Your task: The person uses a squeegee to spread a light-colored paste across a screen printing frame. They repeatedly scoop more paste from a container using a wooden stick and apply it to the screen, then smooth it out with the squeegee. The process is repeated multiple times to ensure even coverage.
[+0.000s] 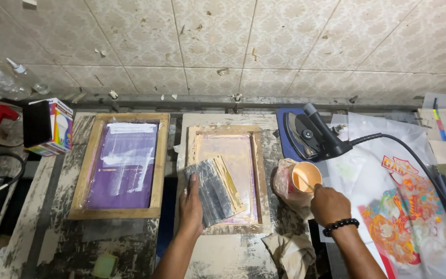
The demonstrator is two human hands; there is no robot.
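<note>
My left hand (191, 205) grips a grey, paint-stained squeegee (214, 189) that rests tilted on the pink mesh of a small wooden screen frame (265, 191) in the middle of the bench. To the right of that frame, my right hand (329, 204), with a black bead bracelet at the wrist, holds a thin stick dipped into a small cup of orange ink (305, 176). The cup sits in a crumpled plastic wrap beside the frame.
A larger wooden screen frame with purple mesh (121, 165) lies at left. A black iron (313, 135) with its cable stands behind the cup. A clear sheet with a colourful print (403, 212) lies at right. A small box (50, 126) stands far left; a rag (290, 253) lies near the front.
</note>
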